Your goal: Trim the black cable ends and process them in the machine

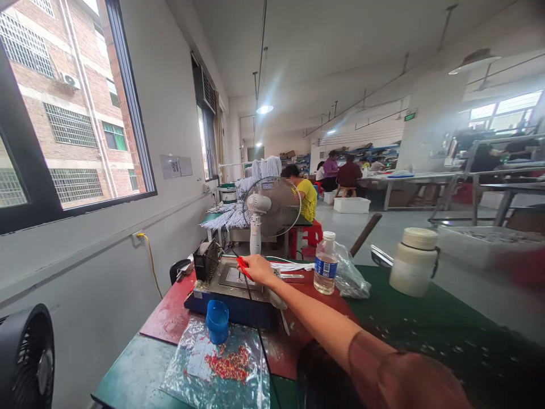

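Note:
My right hand (259, 268) reaches forward over a flat metal plate (233, 278) on a blue-based bench machine (225, 304). Its fingers pinch a thin red piece (243, 266), and a black cord (254, 321) runs from there back toward me. A small black fan (206, 260) stands at the machine's left end. In front of the machine sit a blue cup (217, 321) and a clear plastic sheet with a heap of small red parts (230, 363). My left hand is out of sight.
A water bottle (326, 263), a crumpled clear bag (351, 278) and a white jar (414, 262) stand on the green mat to the right. A white desk fan (269, 208) stands behind the machine, a black fan (26, 358) at lower left. Co-workers, one in a yellow shirt (308, 199), sit at the back.

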The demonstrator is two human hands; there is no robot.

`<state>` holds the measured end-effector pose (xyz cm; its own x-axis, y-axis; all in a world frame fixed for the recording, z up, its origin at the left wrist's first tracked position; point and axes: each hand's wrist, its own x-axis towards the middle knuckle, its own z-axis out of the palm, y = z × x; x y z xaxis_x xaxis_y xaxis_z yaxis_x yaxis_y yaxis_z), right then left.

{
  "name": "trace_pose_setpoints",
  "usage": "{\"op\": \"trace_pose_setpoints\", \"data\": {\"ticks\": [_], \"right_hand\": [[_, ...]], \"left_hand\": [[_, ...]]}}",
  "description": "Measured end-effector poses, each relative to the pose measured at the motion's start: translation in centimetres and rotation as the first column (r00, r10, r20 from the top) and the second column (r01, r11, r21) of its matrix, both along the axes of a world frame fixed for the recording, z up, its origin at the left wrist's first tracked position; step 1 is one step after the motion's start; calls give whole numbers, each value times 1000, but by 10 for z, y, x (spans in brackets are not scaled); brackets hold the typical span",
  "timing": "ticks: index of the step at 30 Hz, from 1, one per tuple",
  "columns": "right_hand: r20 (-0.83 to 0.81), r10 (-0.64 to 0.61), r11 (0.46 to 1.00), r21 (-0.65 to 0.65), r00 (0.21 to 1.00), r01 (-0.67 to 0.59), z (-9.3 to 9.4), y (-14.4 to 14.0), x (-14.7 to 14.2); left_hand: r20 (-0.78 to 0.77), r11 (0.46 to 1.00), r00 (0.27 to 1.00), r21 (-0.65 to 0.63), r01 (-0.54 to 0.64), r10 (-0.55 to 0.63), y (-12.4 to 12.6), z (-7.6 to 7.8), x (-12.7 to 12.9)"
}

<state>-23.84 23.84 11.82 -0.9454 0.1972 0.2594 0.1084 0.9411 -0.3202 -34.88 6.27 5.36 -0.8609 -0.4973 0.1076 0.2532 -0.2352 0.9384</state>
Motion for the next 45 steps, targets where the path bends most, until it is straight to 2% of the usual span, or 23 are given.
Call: {"op": "trace_pose_setpoints", "data": {"ticks": [4, 7, 16, 23, 28, 36, 45], "right_hand": [[-3, 1, 1000, -4, 1000, -1, 0, 0, 0], [-5, 1, 1000, -7, 1000, -1, 0, 0, 0], [-13, 6, 1000, -10, 1000, -6, 0, 0, 0], [-9, 6, 1000, -3, 1000, -6, -1, 2, 0], [-6, 2, 1000, 4, 1000, -2, -3, 2, 1], [-4, -8, 1000, 10, 1000, 8, -3, 2, 0], [-11, 0, 1000, 8, 1000, 0, -2, 3, 1]], "left_hand": [[32, 1000, 999, 14, 4, -5, -20, -4, 1], [52, 999, 999, 34, -6, 4, -27, -6, 1], [-8, 992, 998, 118, -54, 56, 6, -15, -10], [-18, 987, 993, 118, -110, 113, 10, -28, -20], [43, 991, 993, 71, -114, 112, 6, -27, -25], [117, 991, 984, -7, -135, 135, -30, -25, -18], [147, 986, 975, -35, -163, 166, -29, -19, -14]]}}
